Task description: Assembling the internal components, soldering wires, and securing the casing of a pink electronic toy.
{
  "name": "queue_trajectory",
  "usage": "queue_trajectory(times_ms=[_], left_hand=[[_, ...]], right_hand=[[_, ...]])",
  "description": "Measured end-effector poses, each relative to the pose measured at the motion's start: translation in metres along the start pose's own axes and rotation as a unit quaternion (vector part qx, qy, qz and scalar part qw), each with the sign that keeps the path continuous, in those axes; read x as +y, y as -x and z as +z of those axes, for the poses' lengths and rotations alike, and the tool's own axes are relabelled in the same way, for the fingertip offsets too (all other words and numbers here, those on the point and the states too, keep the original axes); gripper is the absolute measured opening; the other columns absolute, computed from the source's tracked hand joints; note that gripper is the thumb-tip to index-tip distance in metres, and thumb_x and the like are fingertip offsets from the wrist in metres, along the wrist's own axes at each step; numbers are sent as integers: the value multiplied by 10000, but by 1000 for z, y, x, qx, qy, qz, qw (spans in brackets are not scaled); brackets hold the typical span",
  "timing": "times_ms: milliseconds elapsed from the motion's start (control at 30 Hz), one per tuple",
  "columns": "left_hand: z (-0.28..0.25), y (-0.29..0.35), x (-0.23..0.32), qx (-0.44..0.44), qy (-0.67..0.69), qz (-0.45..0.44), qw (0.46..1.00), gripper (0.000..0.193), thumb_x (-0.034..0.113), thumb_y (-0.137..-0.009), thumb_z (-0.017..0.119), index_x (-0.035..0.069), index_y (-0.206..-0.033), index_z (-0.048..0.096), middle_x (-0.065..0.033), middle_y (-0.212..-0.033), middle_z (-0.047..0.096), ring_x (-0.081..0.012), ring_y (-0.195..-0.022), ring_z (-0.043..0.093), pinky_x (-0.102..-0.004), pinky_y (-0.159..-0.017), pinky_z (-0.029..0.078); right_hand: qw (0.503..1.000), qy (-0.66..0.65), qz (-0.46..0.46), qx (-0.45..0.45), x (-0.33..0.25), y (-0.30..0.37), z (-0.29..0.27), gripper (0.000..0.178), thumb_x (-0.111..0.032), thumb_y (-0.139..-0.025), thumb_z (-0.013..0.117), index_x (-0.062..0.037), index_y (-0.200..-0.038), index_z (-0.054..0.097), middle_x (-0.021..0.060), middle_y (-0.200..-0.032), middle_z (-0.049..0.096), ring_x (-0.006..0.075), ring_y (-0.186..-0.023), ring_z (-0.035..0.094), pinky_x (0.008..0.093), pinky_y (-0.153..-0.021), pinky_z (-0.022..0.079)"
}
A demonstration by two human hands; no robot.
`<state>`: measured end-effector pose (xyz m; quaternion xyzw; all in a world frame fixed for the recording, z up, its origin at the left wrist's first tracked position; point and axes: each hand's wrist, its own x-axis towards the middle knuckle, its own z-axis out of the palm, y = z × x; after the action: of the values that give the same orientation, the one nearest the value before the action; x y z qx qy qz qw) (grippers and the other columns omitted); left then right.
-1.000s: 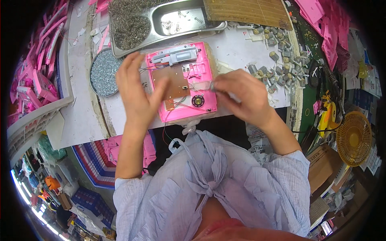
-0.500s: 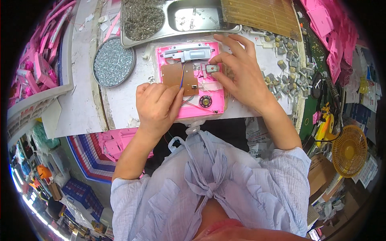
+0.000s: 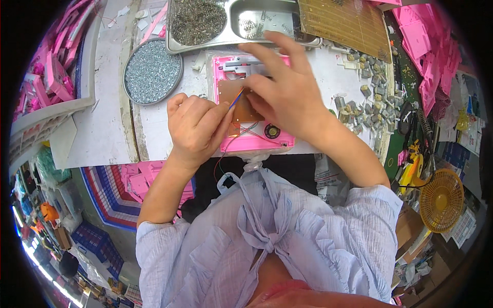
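Observation:
A pink plastic casing [image 3: 259, 144] lies on the worktable in front of me, with a brown circuit board [image 3: 227, 91] inside it. A few thin blue and orange wires [image 3: 236, 99] rise from the board. My left hand [image 3: 197, 126] is closed, pinching the lower end of these wires between thumb and forefinger. Over the board's right side, my right hand [image 3: 292, 95] has its forefinger and thumb together at the wires' upper end, its other fingers spread. A round black speaker [image 3: 271, 131] sits at the casing's lower right. The right hand hides much of the casing's right half.
A round dish of small screws [image 3: 153, 72] stands to the left. Behind the casing is a steel tray [image 3: 231, 38] holding springs. Several small motors [image 3: 365, 92] lie at right beside a brown board [image 3: 346, 25]. Pink plastic parts [image 3: 43, 82] fill a container at far left.
My right hand has moved left from the grey part on the casing to the wires, covering that part. My left hand keeps its pinch on the wires, which now slant more. The view has shifted slightly.

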<state>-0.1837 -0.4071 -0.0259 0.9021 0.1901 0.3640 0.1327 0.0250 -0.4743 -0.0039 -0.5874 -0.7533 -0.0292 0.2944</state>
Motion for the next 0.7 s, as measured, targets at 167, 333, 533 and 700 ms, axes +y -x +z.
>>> queue_trajectory(times_ms=[167, 333, 533, 700], left_hand=[[-4, 2, -4, -11, 8, -30, 999, 324, 25, -690, 854, 65, -973, 700, -31, -801, 622, -197, -709, 579, -339, -739, 396], [-23, -1, 14, 69, 35, -90, 993, 475, 68, -706, 854, 59, -1143, 668, -92, -993, 631, -245, -834, 611, -357, -819, 439], [-4, -15, 34, 11, 235, -174, 956, 399, -38, -809, 743, 11, -1194, 651, -143, -1084, 638, -231, -795, 654, -322, -664, 526], [27, -45, 21, -111, 324, -226, 912, 226, -10, -888, 672, 21, -1111, 688, -104, -915, 696, -195, -712, 680, -317, -610, 544]], right_hand=[[999, 28, -23, -2, 3, -8, 16, 220, -74, -634, 793, -84, -802, 651, 74, -1358, 616, 391, -1325, 481, 500, -1007, 486], [1000, -6, -20, 22, 10, -2, 13, 207, -51, -636, 780, -73, -793, 648, 82, -1323, 647, 387, -1297, 507, 494, -988, 494], [995, -87, 17, 54, 16, 7, -8, 169, -50, -635, 773, -68, -779, 686, 83, -1249, 681, 362, -1224, 541, 472, -983, 488], [983, -160, 56, 71, 24, 20, -23, 172, -49, -661, 778, -84, -820, 723, 65, -1241, 698, 346, -1216, 537, 455, -1032, 451]])
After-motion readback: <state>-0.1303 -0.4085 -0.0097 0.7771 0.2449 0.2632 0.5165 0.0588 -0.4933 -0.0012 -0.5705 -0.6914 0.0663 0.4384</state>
